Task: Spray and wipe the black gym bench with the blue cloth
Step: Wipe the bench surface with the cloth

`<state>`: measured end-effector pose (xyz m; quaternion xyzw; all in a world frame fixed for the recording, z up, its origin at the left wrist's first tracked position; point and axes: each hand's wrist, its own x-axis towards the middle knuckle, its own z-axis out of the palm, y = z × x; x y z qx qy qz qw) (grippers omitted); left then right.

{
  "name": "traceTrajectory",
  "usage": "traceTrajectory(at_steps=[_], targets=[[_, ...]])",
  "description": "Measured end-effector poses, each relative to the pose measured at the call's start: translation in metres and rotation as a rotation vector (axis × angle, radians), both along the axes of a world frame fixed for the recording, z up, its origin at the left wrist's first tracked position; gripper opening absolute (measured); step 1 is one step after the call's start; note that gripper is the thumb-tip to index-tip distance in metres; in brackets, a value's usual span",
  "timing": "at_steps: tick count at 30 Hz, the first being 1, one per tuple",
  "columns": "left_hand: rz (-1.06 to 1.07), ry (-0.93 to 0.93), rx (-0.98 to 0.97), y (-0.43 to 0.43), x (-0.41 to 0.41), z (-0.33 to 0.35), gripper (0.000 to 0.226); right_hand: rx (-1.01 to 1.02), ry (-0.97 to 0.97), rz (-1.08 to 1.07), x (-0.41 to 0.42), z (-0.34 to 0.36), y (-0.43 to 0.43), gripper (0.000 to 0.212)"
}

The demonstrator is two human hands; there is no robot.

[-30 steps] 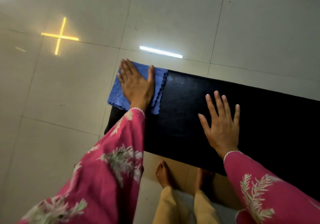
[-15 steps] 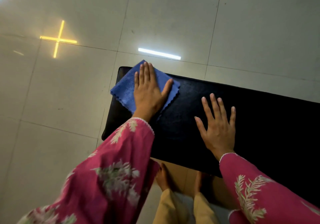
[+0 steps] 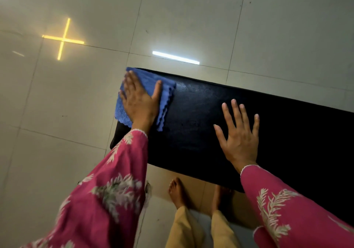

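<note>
Left hand: I press fingers flat on blue cloth, at table end.
Right hand: fingers spread, released, on table.

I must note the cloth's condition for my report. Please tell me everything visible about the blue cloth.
The blue cloth looks like soft microfibre, folded in layers with scalloped edges. It lies flat on the left end of the black gym bench, its left edge hanging slightly past the bench end. The left hand presses on it, palm down, fingers spread.
</note>
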<state>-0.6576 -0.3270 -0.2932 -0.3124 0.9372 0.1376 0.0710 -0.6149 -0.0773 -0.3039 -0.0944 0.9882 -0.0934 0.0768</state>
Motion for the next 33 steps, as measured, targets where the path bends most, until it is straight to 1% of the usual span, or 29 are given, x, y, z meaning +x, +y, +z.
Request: traceTrajectory(at_steps=[1,2,3,4,7,8,9,10,13,14,15,16,19,20,21,22,25,26,27,28,31,32,33], targets=[[0.141,0.003,0.036,0.001,-0.009,0.0,0.087,-0.003,0.001,0.001,0.0,0.0,0.0,0.059],[0.193,0.0,0.038,0.008,-0.014,0.0,0.087,-0.007,0.002,0.001,0.0,0.0,0.0,0.059],[0.161,-0.013,0.006,0.02,-0.014,0.001,0.086,-0.01,0.002,0.0,0.0,0.0,0.0,0.059],[0.067,-0.025,-0.026,0.033,-0.005,0.001,0.085,-0.01,0.001,-0.002,0.0,0.0,0.0,0.059],[-0.35,0.016,-0.061,0.05,0.045,-0.001,0.086,-0.013,-0.003,-0.003,0.0,0.001,0.0,0.059],[-0.423,0.03,-0.092,0.043,0.06,-0.002,0.087,-0.014,-0.006,-0.002,0.0,0.001,0.001,0.059],[-0.409,0.047,-0.113,0.031,0.069,-0.004,0.087,-0.014,-0.01,0.001,0.0,0.001,0.001,0.059],[-0.307,0.051,-0.117,0.019,0.073,-0.004,0.088,-0.015,-0.011,0.003,0.001,0.002,0.001,0.059],[0.193,0.024,-0.007,0.007,0.054,-0.002,0.088,-0.017,-0.004,0.005,0.001,0.001,0.001,0.059],[0.275,0.016,-0.004,0.014,0.048,-0.002,0.087,-0.018,-0.004,0.006,0.001,0.001,0.0,0.059],[0.272,0.005,-0.024,0.027,0.045,0.0,0.087,-0.02,-0.003,0.007,0.001,0.001,0.0,0.059],[0.2,0.003,-0.04,0.04,0.048,0.0,0.087,-0.022,-0.001,0.007,0.001,0.001,0.001,0.059],[-0.172,0.047,-0.06,0.06,0.083,-0.001,0.087,-0.025,-0.005,0.006,0.0,0.001,0.001,0.059],[-0.26,0.05,-0.093,0.054,0.095,-0.002,0.087,-0.027,-0.005,0.006,0.0,0.001,0.002,0.059],[-0.273,0.058,-0.111,0.045,0.103,-0.004,0.088,-0.029,-0.005,0.007,0.001,0.001,0.002,0.059],[-0.198,0.066,-0.108,0.034,0.104,-0.004,0.09,-0.029,-0.005,0.008,0.001,0.001,0.002,0.059],[0.264,0.065,-0.052,0.022,0.082,-0.004,0.093,-0.035,0.004,0.012,0.002,0.001,0.001,0.059],[0.366,0.052,-0.053,0.028,0.071,-0.003,0.092,-0.037,0.001,0.015,0.001,0.001,0.0,0.059],[0.39,0.033,-0.061,0.039,0.065,-0.001,0.091,-0.039,-0.004,0.016,0.001,0.001,0.001,0.06],[0.33,0.023,-0.062,0.052,0.064,-0.001,0.091,-0.041,-0.007,0.015,0.001,0.001,0.001,0.06],[-0.03,0.052,-0.047,0.07,0.084,-0.003,0.092,-0.038,-0.007,0.009,0.0,0.002,0.002,0.059],[-0.098,0.067,-0.071,0.062,0.091,-0.004,0.091,-0.035,-0.011,0.01,0.0,0.002,0.002,0.059],[-0.09,0.081,-0.092,0.051,0.092,-0.005,0.09,-0.033,-0.014,0.012,0.0,0.002,0.002,0.059]])
